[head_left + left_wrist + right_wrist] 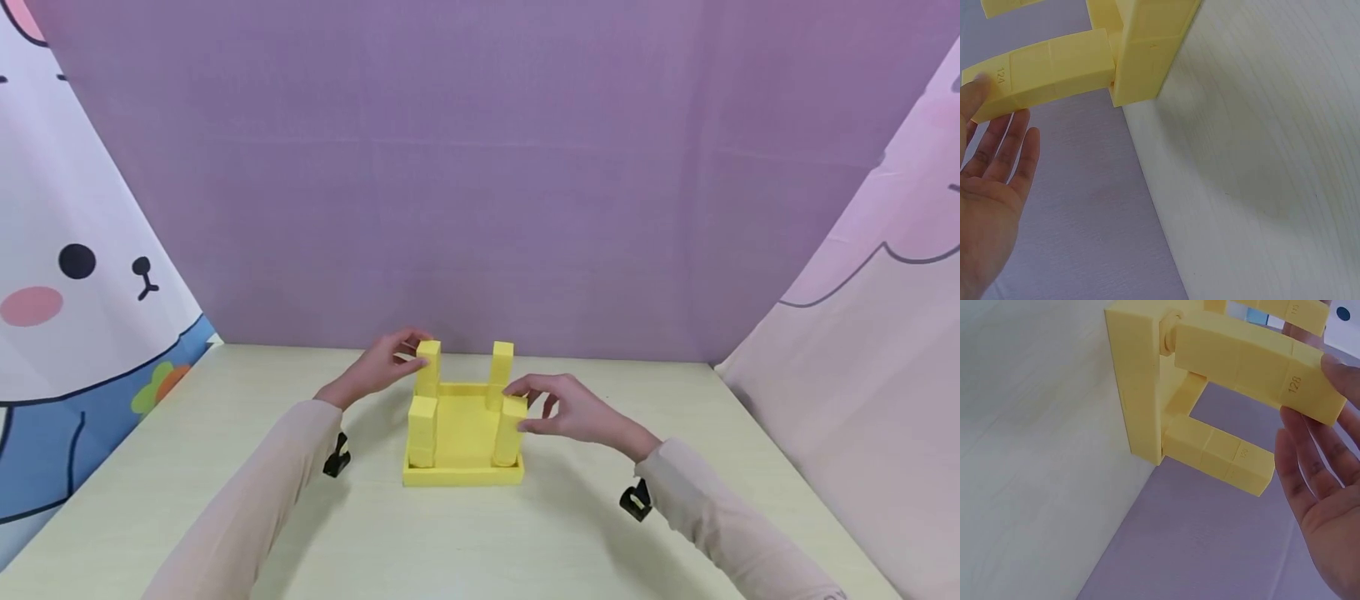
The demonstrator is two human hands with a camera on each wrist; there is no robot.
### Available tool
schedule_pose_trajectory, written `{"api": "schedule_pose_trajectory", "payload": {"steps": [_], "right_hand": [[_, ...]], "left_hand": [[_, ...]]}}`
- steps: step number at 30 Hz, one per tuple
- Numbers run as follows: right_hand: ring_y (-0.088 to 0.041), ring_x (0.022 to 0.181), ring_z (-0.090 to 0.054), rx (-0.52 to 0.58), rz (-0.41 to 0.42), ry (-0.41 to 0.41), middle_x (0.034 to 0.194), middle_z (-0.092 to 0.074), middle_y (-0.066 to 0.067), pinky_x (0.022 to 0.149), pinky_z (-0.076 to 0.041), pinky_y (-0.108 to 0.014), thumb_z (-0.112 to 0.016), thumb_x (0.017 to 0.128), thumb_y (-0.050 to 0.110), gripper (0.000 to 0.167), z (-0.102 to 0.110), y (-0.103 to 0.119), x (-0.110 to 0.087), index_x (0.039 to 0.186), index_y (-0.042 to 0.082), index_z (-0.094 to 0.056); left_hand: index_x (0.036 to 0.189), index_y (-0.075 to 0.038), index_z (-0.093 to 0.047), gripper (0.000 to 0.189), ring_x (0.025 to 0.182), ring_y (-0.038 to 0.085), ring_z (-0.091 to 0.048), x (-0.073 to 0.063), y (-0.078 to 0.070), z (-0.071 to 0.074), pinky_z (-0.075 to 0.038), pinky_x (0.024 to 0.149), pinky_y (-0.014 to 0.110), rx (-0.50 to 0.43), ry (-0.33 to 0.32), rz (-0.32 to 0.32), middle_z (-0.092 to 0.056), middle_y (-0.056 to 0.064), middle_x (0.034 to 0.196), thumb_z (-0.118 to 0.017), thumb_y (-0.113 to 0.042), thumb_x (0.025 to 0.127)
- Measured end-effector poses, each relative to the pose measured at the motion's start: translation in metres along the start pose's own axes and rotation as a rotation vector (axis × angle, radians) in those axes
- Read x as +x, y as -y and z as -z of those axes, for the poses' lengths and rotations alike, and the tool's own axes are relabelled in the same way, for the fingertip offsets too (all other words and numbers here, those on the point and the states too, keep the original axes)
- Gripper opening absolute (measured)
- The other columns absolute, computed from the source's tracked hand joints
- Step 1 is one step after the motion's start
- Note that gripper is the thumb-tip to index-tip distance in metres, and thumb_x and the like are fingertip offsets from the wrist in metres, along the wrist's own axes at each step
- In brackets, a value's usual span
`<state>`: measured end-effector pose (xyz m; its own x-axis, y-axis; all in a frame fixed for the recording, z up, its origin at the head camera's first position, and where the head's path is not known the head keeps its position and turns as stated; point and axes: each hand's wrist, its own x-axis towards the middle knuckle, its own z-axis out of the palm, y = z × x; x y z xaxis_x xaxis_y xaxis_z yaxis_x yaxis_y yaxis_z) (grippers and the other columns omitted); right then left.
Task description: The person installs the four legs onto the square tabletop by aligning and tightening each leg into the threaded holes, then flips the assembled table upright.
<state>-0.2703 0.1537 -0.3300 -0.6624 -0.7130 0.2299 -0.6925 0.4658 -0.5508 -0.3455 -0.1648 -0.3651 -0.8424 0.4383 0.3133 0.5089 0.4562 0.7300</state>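
A yellow square base with a raised rim (462,477) lies flat on the table, and yellow square posts stand up from its corners. My left hand (384,364) pinches the top of the back left post (427,371); the left wrist view shows the thumb against its marked end (1038,70). With thumb and fingertips, my right hand (573,408) grips the top of the front right post (510,429), which bears the number 128 in the right wrist view. Untouched are the front left post (422,431) and the back right post (501,371).
A pale wood-grain table (360,533) surrounds the base. Behind it hangs a purple cloth (480,183). Cartoon-printed cloths stand along the left (90,350) and right (862,358) sides. Black wrist mounts (337,458) hang beneath both sleeves.
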Motion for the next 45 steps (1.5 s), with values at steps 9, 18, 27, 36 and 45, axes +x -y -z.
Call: {"api": "schedule_pose_trajectory", "payload": {"steps": [9,18,27,36,45], "right_hand": [[-0.009,0.082,-0.058,-0.055,-0.029,-0.116,0.099,-0.062,0.006,0.058,-0.051,-0.023,-0.078,0.071,0.030,0.040,-0.010,0.000,0.001,0.104,0.017,-0.058],[-0.012,0.084,-0.058,-0.039,-0.070,-0.168,0.097,-0.061,0.006,0.058,-0.050,-0.023,-0.078,0.070,0.035,0.042,-0.014,0.000,0.000,0.101,0.017,-0.057],[-0.018,0.092,-0.059,0.010,-0.019,-0.078,0.108,-0.061,-0.001,0.066,-0.053,-0.026,-0.076,0.074,0.027,0.044,-0.006,-0.005,0.001,0.111,0.012,-0.056],[-0.015,0.097,-0.058,0.033,0.044,0.012,0.113,-0.061,-0.001,0.069,-0.054,-0.027,-0.074,0.077,0.018,0.043,0.002,-0.007,0.007,0.115,0.010,-0.056],[-0.011,0.091,-0.056,0.020,-0.007,-0.017,0.104,-0.063,0.004,0.068,-0.053,-0.028,-0.075,0.076,0.019,0.036,-0.003,-0.005,0.005,0.109,0.016,-0.059]], "left_hand": [[0.121,-0.005,-0.051,0.036,0.101,0.028,-0.058,-0.001,-0.001,0.002,-0.051,0.087,0.041,-0.002,0.000,0.017,-0.059,0.013,0.109,-0.061,-0.015,0.088],[0.121,-0.004,-0.051,0.036,0.099,0.029,-0.059,-0.001,-0.001,-0.001,-0.051,0.085,0.041,-0.004,-0.009,-0.011,-0.059,0.015,0.108,-0.061,-0.013,0.087],[0.121,-0.005,-0.052,0.036,0.101,0.028,-0.058,0.001,-0.001,-0.002,-0.052,0.084,0.039,0.004,-0.012,0.014,-0.059,0.013,0.109,-0.061,-0.016,0.087],[0.121,-0.005,-0.051,0.037,0.101,0.029,-0.058,0.001,-0.001,-0.002,-0.051,0.085,0.039,0.012,-0.008,0.001,-0.059,0.014,0.110,-0.061,-0.016,0.087],[0.121,-0.005,-0.051,0.037,0.101,0.028,-0.058,0.001,-0.003,-0.003,-0.051,0.087,0.041,0.005,-0.006,0.014,-0.059,0.013,0.109,-0.062,-0.016,0.087]]}}
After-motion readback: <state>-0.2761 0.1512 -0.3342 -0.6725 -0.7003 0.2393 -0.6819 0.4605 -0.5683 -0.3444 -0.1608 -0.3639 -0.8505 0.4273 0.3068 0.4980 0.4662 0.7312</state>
